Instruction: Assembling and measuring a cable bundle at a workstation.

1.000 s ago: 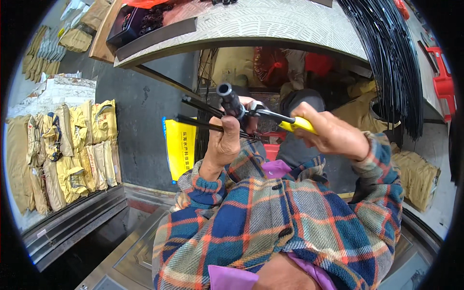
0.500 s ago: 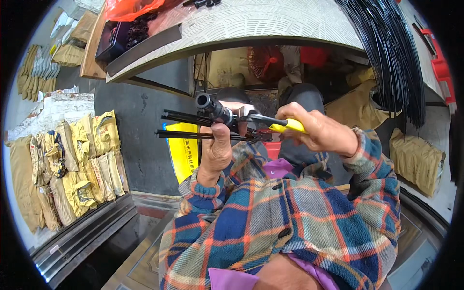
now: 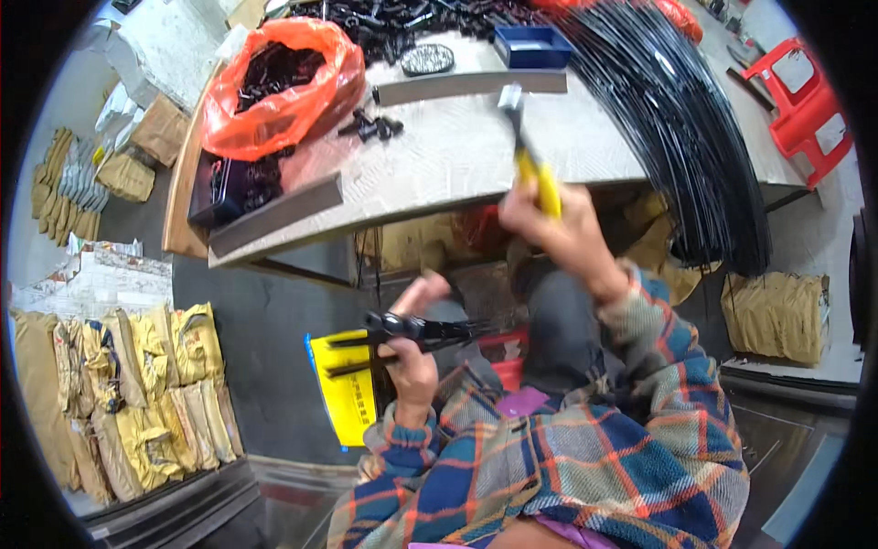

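My left hand (image 3: 413, 371) grips several thin black rods (image 3: 347, 369) and a black tubular fitting (image 3: 395, 327) low over my lap. Its thumb presses on the fitting, while the blurred upper fingers stretch beyond it. Raised at the table's front edge, my right hand (image 3: 560, 229) is wrapped round a yellow-handled tool (image 3: 547, 188) with a black neck and a small silver head. That head points away from me over the tabletop; motion blur hides its exact kind. The two hands are well apart.
On the table (image 3: 439, 151) stand an orange bag (image 3: 315, 119) of black parts, a blue tray (image 3: 533, 48) and long black rods (image 3: 668, 119) drooping off the right side. A red stool (image 3: 809, 110) is at far right. Yellow-brown sacks (image 3: 151, 384) lie at left.
My right hand has lifted the yellow-handled tool away from the fitting and carried it forward over the table. My left hand, still holding rods and fitting, sits lower in view. More tabletop shows.
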The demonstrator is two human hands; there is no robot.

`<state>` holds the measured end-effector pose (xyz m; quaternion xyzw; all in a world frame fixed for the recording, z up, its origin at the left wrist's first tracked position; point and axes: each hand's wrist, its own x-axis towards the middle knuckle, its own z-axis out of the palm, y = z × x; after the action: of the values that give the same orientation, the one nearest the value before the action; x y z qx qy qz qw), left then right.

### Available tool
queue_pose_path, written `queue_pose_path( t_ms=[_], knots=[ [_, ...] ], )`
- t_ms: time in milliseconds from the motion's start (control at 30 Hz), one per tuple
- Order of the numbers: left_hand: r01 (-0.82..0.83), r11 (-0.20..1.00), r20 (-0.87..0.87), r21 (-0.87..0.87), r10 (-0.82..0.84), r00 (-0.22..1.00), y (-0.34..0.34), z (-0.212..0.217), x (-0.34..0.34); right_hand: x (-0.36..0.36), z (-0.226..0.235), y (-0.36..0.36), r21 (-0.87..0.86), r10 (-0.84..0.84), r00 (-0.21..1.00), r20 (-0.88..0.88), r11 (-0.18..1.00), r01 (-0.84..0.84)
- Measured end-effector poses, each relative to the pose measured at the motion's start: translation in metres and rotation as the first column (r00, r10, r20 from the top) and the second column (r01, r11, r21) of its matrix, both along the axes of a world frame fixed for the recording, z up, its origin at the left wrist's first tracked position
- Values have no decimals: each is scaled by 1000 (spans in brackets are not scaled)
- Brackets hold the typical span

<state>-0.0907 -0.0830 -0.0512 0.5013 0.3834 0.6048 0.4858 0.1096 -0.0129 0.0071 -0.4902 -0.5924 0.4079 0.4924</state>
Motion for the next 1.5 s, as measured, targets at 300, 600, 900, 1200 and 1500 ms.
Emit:
queue_pose_path(
  t_ms=[300, 600, 900, 1200, 1500],
  knots=[
    [77, 993, 65, -88, -71, 995, 9, -7, -8, -6, 24, 236, 328, -420, 504, 754, 907, 265],
    [82, 988, 100, -131, -69, 993, 19, -16, -29, -23, -5, 285, 334, -334, 267, 904, 941, 48],
    [-22, 996, 86, -82, 30, 996, 21, -4, -31, -15, 9, 290, 413, -408, 474, 781, 905, 98],
    [10, 995, 128, -103, 4, 992, -8, 20, -36, -27, 18, 200, -32, 167, 976, 138, 986, -164],
    [231, 973, 128, -19, -226, 966, -20, 55, 0, -63, -12, -55, 114, 292, 762, -578, 953, -279]
  ],
)
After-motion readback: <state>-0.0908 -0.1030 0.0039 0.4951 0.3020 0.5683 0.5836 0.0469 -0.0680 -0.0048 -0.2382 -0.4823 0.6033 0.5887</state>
